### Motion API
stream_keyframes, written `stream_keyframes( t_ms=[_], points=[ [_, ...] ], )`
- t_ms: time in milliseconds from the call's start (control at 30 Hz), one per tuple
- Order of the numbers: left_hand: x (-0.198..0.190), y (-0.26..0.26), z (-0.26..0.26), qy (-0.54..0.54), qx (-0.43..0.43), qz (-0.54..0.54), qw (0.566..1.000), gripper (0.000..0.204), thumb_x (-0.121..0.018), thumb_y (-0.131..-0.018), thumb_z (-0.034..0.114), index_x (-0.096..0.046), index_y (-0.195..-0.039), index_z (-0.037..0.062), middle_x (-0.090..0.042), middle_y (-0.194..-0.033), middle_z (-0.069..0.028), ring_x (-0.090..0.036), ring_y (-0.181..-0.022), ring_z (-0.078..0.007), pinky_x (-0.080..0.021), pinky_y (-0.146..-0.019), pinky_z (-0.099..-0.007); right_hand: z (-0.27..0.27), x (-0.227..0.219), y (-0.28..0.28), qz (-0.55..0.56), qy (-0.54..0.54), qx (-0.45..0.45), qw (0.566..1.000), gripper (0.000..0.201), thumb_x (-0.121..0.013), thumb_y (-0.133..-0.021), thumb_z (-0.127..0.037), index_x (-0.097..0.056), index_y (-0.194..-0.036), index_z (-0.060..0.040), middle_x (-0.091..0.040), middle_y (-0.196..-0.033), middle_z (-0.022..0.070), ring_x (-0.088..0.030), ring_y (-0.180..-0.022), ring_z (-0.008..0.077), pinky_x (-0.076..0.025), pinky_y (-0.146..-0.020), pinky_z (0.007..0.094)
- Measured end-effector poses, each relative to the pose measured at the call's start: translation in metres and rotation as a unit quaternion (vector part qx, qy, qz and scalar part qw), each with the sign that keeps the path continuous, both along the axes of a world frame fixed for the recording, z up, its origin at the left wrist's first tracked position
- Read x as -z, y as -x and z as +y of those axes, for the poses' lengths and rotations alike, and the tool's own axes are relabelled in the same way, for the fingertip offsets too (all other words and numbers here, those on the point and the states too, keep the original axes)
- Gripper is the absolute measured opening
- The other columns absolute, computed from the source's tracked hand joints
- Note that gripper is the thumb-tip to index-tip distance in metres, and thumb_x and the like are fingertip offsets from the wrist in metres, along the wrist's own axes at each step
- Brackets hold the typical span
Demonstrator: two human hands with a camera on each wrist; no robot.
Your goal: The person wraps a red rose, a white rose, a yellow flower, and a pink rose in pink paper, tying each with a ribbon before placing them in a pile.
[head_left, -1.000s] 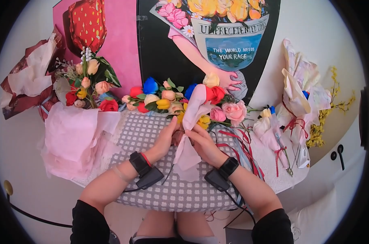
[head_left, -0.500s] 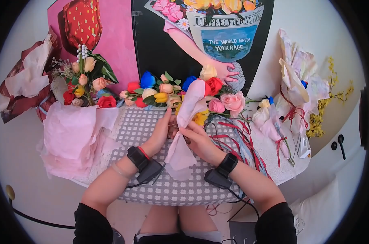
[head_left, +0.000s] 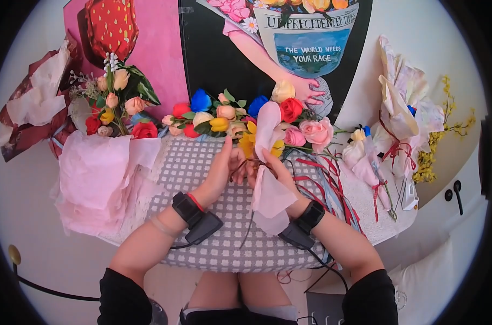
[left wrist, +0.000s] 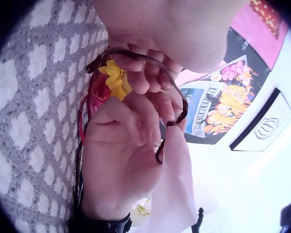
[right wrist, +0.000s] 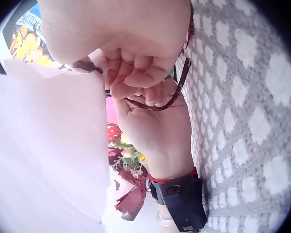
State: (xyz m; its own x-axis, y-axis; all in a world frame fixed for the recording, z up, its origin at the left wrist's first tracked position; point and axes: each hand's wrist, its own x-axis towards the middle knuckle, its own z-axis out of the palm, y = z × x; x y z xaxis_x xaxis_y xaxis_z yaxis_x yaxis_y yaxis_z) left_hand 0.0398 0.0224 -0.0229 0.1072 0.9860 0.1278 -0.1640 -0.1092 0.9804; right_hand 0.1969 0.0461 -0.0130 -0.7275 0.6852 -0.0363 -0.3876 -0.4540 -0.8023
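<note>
Pink tissue paper, gathered narrow at its middle, stands between my hands over the checked cloth. A dark brown ribbon is wound round that narrow part, with a small knot in the left wrist view. My right hand pinches the paper by the tied part, and its lower flap hangs over the right wrist. My left hand faces it with curled fingers that hold the ribbon, which crosses the left palm in the right wrist view. The fingers of both hands meet and partly hide each other.
Loose artificial flowers lie in a row behind the hands. Stacked pink paper sits at left, and red and grey ribbons at right. Wrapped small bouquets lie farther right. Painted canvases lean behind.
The hands and paper have shifted slightly right. The paper's lower flap has swung from between the wrists to over the right wrist, and the brown ribbon now shows between the hands.
</note>
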Motion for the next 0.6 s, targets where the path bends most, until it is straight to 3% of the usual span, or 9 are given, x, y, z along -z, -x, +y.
stream_keyframes(
  t_ms=[233, 600],
  points=[
    [-0.002, -0.001, -0.001, 0.018, -0.001, 0.008, 1.000, 0.062, -0.014, -0.089, 0.061, -0.041, -0.065, 0.0110, -0.052, -0.059, -0.0024, -0.044, -0.045, -0.0083, -0.032, -0.044, -0.0185, 0.001, 0.000, -0.002, -0.037, -0.015, 0.002, 0.999, 0.034, -0.045, -0.090, -0.040, -0.054, -0.083, -0.0078, -0.054, -0.069, -0.0005, -0.052, -0.060, 0.0080, -0.044, -0.055, 0.0209],
    [-0.003, -0.002, -0.001, 0.017, -0.011, 0.046, 0.999, 0.062, -0.015, -0.089, 0.060, -0.043, -0.065, 0.0106, -0.053, -0.060, -0.0018, -0.045, -0.047, -0.0078, -0.034, -0.045, -0.0179, -0.009, -0.014, 0.000, -0.059, -0.058, 0.013, 0.996, 0.034, -0.046, -0.091, -0.038, -0.054, -0.088, -0.0055, -0.056, -0.074, 0.0018, -0.055, -0.066, 0.0102, -0.044, -0.059, 0.0222]
  ],
)
